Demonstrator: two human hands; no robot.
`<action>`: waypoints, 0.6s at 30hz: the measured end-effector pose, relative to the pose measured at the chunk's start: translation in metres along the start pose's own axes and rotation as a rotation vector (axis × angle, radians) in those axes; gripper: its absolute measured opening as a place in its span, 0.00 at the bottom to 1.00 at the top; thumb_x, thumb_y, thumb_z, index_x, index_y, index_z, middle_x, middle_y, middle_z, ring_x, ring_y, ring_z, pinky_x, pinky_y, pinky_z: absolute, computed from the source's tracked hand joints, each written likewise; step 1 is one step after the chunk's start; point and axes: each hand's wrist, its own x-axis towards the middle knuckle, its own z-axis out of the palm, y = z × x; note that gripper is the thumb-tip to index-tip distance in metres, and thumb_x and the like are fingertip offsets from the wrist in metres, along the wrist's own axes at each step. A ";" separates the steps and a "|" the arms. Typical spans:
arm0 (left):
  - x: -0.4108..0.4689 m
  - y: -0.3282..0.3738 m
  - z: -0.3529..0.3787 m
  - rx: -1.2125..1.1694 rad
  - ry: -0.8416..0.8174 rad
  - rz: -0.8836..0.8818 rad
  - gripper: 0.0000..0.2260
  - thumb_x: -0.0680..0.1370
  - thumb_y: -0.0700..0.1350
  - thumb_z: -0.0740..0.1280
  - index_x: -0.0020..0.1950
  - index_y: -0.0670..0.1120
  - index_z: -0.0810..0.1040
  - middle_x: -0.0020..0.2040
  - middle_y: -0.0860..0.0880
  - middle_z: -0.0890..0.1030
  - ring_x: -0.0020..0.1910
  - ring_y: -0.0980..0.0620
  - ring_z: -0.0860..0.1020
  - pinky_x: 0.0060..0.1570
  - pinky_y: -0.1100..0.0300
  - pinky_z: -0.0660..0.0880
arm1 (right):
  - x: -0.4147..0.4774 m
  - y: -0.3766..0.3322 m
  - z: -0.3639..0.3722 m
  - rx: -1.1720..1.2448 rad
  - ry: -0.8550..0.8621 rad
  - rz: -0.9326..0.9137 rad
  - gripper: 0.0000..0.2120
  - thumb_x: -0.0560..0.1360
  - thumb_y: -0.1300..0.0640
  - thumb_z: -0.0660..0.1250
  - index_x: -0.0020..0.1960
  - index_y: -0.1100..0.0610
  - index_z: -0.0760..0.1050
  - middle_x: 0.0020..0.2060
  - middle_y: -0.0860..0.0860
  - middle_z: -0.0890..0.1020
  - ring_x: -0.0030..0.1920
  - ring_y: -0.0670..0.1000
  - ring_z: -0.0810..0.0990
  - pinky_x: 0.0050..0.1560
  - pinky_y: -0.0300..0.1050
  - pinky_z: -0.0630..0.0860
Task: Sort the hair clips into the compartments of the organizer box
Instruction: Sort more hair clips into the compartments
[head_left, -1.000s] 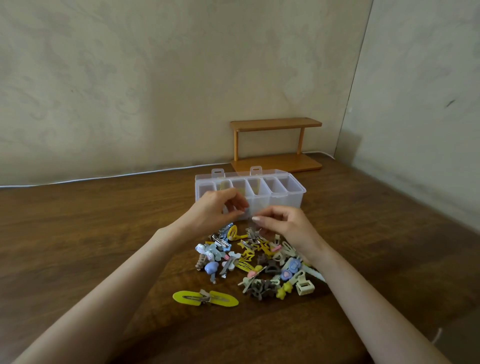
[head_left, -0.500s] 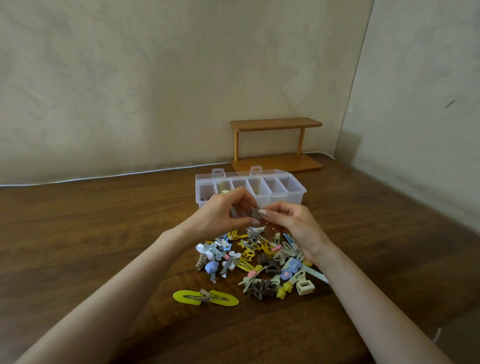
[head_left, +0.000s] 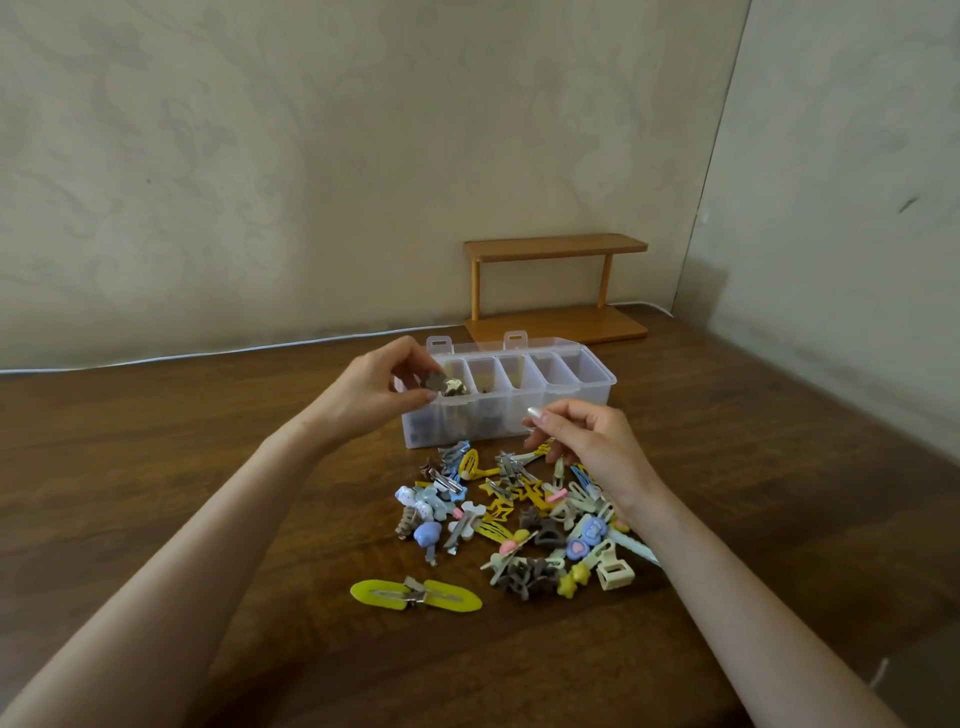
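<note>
A clear plastic organizer box (head_left: 571, 397) with several open compartments stands on the wooden table. My left hand (head_left: 371, 387) pinches a small brown flower-shaped clip (head_left: 435, 382) over the box's leftmost compartment, where a shiny metal piece (head_left: 456, 387) shows. My right hand (head_left: 587, 441) hovers in front of the box with fingers curled, and nothing is visible in it. A heap of colourful hair clips (head_left: 524, 514) lies on the table in front of the box. A large yellow clip (head_left: 415, 595) lies apart at the near left.
A small wooden two-tier shelf (head_left: 556, 286) stands against the wall behind the box. A white cable (head_left: 208, 353) runs along the table's far edge. The table (head_left: 156, 467) is dark brown wood.
My left hand has lifted away from the right hand and carried the brown clip up to the box's leftmost compartment. My right hand has let go and drifted right and down.
</note>
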 end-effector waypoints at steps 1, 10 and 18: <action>0.000 -0.001 -0.002 -0.005 0.011 -0.008 0.08 0.73 0.38 0.69 0.50 0.46 0.75 0.46 0.54 0.79 0.42 0.59 0.76 0.41 0.65 0.74 | 0.000 0.000 0.000 -0.006 0.001 -0.003 0.08 0.76 0.54 0.65 0.45 0.57 0.81 0.38 0.53 0.84 0.34 0.43 0.77 0.36 0.34 0.71; 0.018 -0.016 0.002 0.093 0.214 -0.087 0.10 0.74 0.37 0.68 0.53 0.46 0.75 0.49 0.49 0.80 0.46 0.51 0.77 0.46 0.57 0.77 | 0.003 0.002 0.001 -0.031 0.006 -0.030 0.08 0.77 0.55 0.66 0.46 0.58 0.81 0.38 0.54 0.84 0.33 0.44 0.77 0.33 0.32 0.71; 0.065 -0.022 0.022 0.351 0.150 -0.059 0.07 0.73 0.45 0.69 0.50 0.48 0.78 0.50 0.48 0.79 0.53 0.48 0.73 0.47 0.56 0.71 | 0.004 0.004 0.000 -0.051 0.009 -0.060 0.08 0.77 0.55 0.66 0.45 0.57 0.82 0.37 0.54 0.84 0.33 0.44 0.77 0.33 0.36 0.72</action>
